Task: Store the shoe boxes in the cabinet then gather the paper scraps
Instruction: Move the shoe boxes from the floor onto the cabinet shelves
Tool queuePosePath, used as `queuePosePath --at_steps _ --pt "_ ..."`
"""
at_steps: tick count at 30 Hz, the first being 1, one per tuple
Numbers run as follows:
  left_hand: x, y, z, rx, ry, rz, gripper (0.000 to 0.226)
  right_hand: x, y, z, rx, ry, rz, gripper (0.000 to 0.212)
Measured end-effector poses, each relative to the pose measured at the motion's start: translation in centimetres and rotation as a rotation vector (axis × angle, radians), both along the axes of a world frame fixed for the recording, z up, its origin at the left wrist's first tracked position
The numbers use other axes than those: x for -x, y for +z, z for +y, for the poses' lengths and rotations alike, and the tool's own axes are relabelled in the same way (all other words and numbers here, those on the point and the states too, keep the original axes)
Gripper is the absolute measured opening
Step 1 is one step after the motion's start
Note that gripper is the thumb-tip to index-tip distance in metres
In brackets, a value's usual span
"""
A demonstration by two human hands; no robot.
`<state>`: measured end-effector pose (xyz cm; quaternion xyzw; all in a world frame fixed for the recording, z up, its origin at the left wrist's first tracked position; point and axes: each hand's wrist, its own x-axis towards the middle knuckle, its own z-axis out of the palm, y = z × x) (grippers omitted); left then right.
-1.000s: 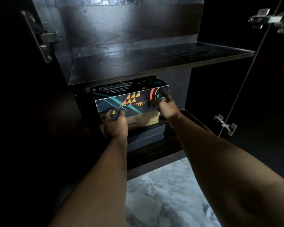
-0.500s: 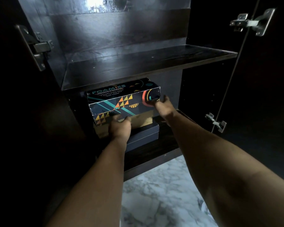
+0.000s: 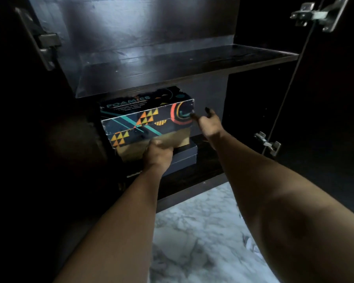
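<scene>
The cabinet (image 3: 172, 66) stood open, its interior very dark; the side walls and both door panels were lost in shadow, with only the metal hinges (image 3: 315, 13) catching light at 1 o'clock and 10 o'clock of the frame. The upper shelf (image 3: 182, 64) was visible across its width, its top edge cut off by the frame.

In the lower compartment, left of centre, three shoe boxes sat stacked. The patterned box (image 3: 147, 119), dark with orange triangles and teal lines and marked "FOAMIES", lay on top. Beneath it was a tan box (image 3: 168, 139), largely covered, and at the bottom a dark blue box (image 3: 184, 158) of which only the right end showed. The stack's rear and left flank could not be made out.

The left hand (image 3: 158, 153) was curled closed against the front of the tan box, at 6 o'clock of the patterned box; its fingers were hidden, so a grip appeared likely but could not be confirmed. The right hand (image 3: 207, 123) was spread loosely at 3 o'clock of the patterned box, one fingertip at its right end, holding nothing.

Marble floor (image 3: 202, 242) showed at 6 o'clock. Pale scraps (image 3: 251, 246) at the right forearm's edge were mostly hidden and blurred.
</scene>
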<state>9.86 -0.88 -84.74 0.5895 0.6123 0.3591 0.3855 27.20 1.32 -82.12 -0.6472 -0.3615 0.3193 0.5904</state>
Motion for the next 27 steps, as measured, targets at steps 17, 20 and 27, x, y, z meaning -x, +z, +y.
queuePosePath --at_steps 17,20,27 --pt "-23.9 -5.6 -22.0 0.171 -0.894 0.243 0.016 -19.0 -11.1 -42.7 0.674 -0.487 -0.117 0.046" --pt "-28.3 -5.1 -28.2 0.202 -1.052 0.218 0.014 -21.1 -8.5 -52.2 0.702 -0.72 -0.216 0.035" --pt "-36.7 -3.2 -45.8 0.216 -1.447 0.249 0.032 -25.5 -2.8 -71.6 0.735 -1.258 -0.31 0.034"
